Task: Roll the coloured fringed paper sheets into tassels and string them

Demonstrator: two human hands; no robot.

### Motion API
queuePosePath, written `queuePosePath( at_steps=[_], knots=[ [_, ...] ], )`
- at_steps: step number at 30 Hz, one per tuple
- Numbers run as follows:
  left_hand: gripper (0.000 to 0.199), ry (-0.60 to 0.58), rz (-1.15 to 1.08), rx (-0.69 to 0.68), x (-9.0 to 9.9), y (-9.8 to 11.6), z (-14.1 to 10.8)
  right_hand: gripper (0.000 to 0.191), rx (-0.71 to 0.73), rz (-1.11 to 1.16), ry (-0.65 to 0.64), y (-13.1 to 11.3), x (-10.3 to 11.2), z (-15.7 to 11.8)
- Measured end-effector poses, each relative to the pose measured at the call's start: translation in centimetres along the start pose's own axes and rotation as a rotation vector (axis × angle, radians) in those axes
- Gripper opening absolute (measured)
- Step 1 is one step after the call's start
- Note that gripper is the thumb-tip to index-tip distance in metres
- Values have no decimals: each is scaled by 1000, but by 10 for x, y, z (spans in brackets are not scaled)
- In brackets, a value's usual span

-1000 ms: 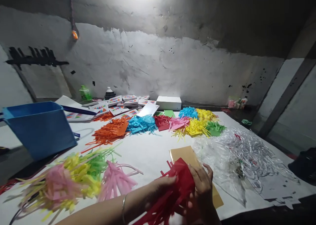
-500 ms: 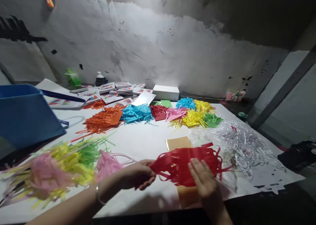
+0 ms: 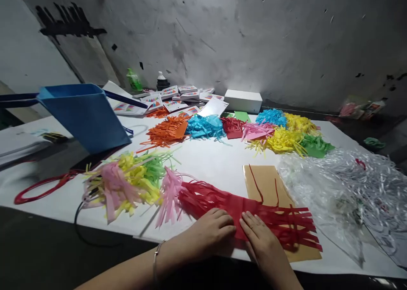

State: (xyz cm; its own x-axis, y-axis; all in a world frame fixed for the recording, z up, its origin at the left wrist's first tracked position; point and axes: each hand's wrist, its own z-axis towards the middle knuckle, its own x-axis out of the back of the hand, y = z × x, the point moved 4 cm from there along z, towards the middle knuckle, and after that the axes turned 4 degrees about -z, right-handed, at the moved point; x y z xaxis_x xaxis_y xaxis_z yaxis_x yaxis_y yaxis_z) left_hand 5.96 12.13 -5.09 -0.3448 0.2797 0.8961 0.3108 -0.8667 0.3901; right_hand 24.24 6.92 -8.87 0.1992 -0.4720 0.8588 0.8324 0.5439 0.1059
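Two bare hands lie on the red fringed paper (image 3: 240, 205) near the table's front edge. L hand (image 3: 212, 230) has fingers bent on its plain band, thumb hidden, so can't tell if it's pinching. R hand (image 3: 260, 237) is flat, fingers out, on top & not gripping. Main risk, IMO: uneven pressure btwn hands, w/ one dragging, could skew or crease the band; it might also slip over the near edge.

Left of L hand, fringe touches the pink tassel (image 3: 171, 184); a tug could tangle or tear strips. Beyond that, the mixed-colour bunch (image 3: 127, 177) might get pulled too. Right of R hand, fringe overlaps the brown card (image 3: 267, 179), w/ thin red strips (image 3: 255, 181) on it; if the card slides, fringe prob. shifts too.

Farther right of R hand: clear plastic (image 3: 305, 188), then silvery strands (image 3: 375, 184), a snag risk if sleeves or fringe catch. Well beyond both hands: blue fringe bundle (image 3: 205, 126), then white box (image 3: 243, 101); low risk unless knocked.
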Motion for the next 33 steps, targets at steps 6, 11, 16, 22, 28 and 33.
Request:
queuePosePath(
  at_steps=[6,11,16,22,28,33],
  knots=[
    [8,127,-36,11,-21,-13,0,30,-41,205,41,0,17,-15],
    [11,165,-116,78,-19,-11,-3,26,-143,292,-114,2,26,-8],
    [17,111,-192,163,-8,-4,4,24,-253,334,-142,0,32,4],
    [17,28,-198,208,-2,-2,9,18,-308,274,6,-8,27,11],
    [10,63,-41,135,-16,-8,4,27,-245,148,217,-9,25,4],
    [9,-24,42,297,-13,-15,8,21,-425,331,41,10,24,7]
  ],
)
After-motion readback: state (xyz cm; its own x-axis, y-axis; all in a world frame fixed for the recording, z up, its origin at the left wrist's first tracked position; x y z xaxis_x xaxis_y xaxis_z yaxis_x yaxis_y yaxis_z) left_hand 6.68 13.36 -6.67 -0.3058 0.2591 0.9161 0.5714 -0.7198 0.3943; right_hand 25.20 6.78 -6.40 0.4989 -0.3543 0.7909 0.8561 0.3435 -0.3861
